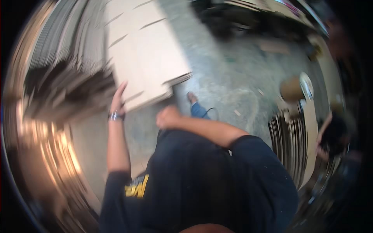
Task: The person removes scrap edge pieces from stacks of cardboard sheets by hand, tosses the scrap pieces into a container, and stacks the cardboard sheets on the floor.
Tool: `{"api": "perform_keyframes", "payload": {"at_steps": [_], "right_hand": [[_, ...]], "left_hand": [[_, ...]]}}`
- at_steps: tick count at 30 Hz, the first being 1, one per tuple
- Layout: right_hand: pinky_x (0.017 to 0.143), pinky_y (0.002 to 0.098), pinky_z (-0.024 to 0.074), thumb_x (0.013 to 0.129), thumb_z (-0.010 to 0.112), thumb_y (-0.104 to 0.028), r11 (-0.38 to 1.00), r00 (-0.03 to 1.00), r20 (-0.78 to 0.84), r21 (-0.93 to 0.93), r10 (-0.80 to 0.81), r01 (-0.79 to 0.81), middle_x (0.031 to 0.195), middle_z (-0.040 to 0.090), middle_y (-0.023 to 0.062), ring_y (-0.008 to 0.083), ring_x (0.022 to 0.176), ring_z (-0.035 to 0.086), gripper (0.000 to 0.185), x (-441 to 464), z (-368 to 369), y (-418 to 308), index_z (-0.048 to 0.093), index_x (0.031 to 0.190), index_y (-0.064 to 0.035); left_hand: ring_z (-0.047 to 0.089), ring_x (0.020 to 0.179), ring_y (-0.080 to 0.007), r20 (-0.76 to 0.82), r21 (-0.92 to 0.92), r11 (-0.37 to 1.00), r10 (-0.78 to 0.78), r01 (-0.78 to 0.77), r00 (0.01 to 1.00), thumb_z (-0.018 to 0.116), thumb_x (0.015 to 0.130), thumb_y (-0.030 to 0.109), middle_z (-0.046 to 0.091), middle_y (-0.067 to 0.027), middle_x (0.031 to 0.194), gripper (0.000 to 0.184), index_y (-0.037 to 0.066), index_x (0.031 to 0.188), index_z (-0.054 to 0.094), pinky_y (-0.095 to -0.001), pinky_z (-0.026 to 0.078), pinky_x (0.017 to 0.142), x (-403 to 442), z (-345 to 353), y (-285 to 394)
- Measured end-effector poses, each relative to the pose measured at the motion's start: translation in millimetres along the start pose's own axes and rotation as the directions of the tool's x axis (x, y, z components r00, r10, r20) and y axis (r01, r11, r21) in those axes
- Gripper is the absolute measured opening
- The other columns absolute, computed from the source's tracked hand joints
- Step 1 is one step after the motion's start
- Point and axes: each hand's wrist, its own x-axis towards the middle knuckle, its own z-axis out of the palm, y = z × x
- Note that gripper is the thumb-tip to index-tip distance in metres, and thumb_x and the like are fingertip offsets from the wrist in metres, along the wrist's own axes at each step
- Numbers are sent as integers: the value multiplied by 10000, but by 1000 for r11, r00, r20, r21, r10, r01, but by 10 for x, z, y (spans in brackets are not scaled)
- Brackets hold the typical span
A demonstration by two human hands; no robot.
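My left hand (pixel 118 101), with a band at the wrist, is open, fingers stretched out beside the near left corner of a stack of flat, slotted cardboard sheets (pixel 145 58). Blur hides whether it touches the cardboard. My right hand (pixel 168 117) is closed in a fist in front of my dark shirt, just short of the stack's near edge. The inside of that fist is hidden, so anything in it does not show.
Bundles of cardboard (pixel 74 35) stand along the left. Upright cardboard sheets (pixel 289 141) and a brown roll (pixel 290 88) are at the right, near another person (pixel 334 134). Concrete floor (pixel 237 77) shows between, and my foot (pixel 192 98) is on it.
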Motion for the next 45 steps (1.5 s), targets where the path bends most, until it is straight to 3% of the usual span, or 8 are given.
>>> {"api": "perform_keyframes", "payload": {"at_steps": [4,13,21,25,29,32,42,45], "right_hand": [[533,443,497,705,616,-249,988,923,-374,154,89,-33,619,609,126,313,578,611,190,169,-113,64,593,588,-101],[507,435,461,738,619,-198,978,983,-184,204,7,31,580,556,166,347,533,572,220,188,-500,-221,555,574,-65],[613,256,409,883,604,-109,857,769,-529,513,360,-48,699,539,21,105,656,481,160,-452,-1036,269,562,748,-34],[674,261,421,941,530,-191,782,527,-665,624,529,2,818,560,32,116,759,516,165,-370,-1517,776,546,901,-32],[687,274,413,954,499,-248,737,521,-630,675,576,1,845,565,32,122,786,532,212,-399,-1639,880,535,878,-53],[685,269,411,956,489,-244,728,554,-597,686,581,-25,840,566,26,122,777,532,211,-420,-1564,860,536,878,-54],[1102,538,56,772,360,-794,1,622,202,951,757,-310,1464,288,131,239,1378,209,1041,234,-1707,1517,204,1451,-20],[1126,452,115,752,294,-839,-235,861,386,918,332,-321,1523,197,144,276,1394,200,1090,605,-1663,1310,168,1468,-26]], "left_hand": [[637,935,-181,228,-70,996,-40,58,973,621,871,356,648,-97,1067,446,8,1145,569,-320,521,830,-38,-43,-11],[648,935,-173,290,-117,993,49,-16,956,640,860,371,632,-138,1098,537,-16,1209,512,-322,544,822,-40,-67,-74],[330,1297,-279,-205,-243,943,180,-228,962,329,822,765,396,-137,1409,925,85,1446,263,-478,257,1028,-329,-410,-572],[283,1350,-285,-689,-495,658,100,-567,718,268,868,656,345,-153,1458,805,98,1448,260,-502,178,1059,-422,-158,-1165],[249,1365,-326,-632,-756,434,-288,-491,719,292,808,703,264,-148,1499,835,140,1424,300,-570,122,1067,-245,374,-1338],[406,1248,-326,-639,-767,109,-35,-633,768,345,811,661,438,-161,1388,799,36,1294,464,-418,269,1070,156,693,-949],[270,1367,-237,-593,-138,824,376,-550,712,238,880,678,357,-113,1457,806,79,1395,396,-477,95,1103,-204,49,-972],[340,1331,-241,-354,-144,903,335,-405,873,227,808,806,429,-160,1393,987,24,1399,347,-469,222,1088,-279,53,-712]]}}
